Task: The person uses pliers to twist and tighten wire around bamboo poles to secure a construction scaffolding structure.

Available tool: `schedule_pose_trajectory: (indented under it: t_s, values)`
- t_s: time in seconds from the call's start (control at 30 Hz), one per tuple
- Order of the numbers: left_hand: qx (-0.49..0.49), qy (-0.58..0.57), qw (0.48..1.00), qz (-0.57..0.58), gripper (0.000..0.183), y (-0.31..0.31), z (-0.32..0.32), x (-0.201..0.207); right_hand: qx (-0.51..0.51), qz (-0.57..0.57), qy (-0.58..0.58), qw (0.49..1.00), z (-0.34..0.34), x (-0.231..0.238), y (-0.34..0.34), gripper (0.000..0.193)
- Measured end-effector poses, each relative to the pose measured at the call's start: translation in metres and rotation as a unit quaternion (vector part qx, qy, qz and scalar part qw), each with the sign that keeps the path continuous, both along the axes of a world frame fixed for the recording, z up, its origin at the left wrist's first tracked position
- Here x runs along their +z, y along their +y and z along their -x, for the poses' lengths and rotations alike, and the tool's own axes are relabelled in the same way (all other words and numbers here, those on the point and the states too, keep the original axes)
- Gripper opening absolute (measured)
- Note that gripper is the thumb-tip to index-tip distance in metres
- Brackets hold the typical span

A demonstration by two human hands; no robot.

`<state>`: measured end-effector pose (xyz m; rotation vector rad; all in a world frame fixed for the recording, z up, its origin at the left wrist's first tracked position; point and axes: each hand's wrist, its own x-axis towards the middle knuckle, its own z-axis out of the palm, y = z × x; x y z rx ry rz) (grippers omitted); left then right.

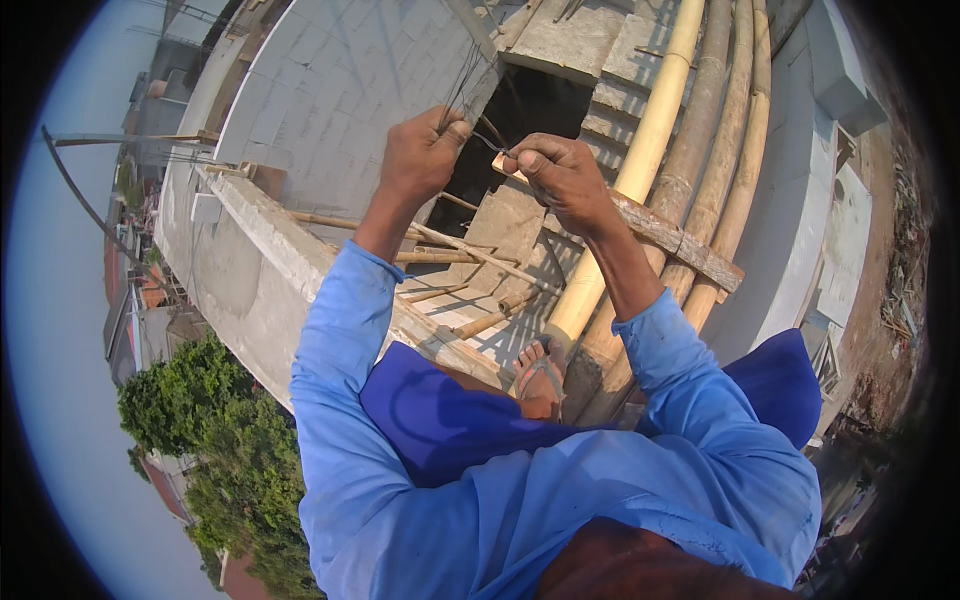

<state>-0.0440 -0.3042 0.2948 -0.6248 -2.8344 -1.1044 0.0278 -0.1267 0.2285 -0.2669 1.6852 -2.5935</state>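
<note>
Thin dark wires (465, 75) rise in a loose bundle from my left hand (422, 150), which is closed in a fist around them. My right hand (562, 180) pinches the end of a dark wire between thumb and fingertips. A bent length of wire (487, 140) spans the gap between the two hands. Just below my right fingers passes a rough wooden plank (680, 245), laid across several long bamboo poles (665, 90); its far end shows beside the fingertips. My right hand looks to be above the plank; whether it touches cannot be told.
My sandalled foot (540, 375) stands by the bamboo poles. Beyond my hands a dark opening (530, 105) drops beside concrete steps (615, 125). Thinner bamboo sticks (480, 255) cross below. A concrete ledge (270, 230) edges the left side, with trees (220, 430) far beneath. A block wall (330, 80) stands ahead.
</note>
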Motion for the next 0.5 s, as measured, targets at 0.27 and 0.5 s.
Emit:
schedule_pose_trajectory:
  t_s: [0.27,0.5]
  values:
    - [-0.027,0.1,0.993,0.063,0.014,0.008,-0.006,0.004,0.051,0.01,-0.064,0.997,0.0,0.001,0.012,0.027]
    - [-0.103,0.082,0.981,0.146,0.013,0.028,-0.035,-0.002,-0.19,-0.048,0.013,0.98,0.013,-0.01,0.004,0.017]
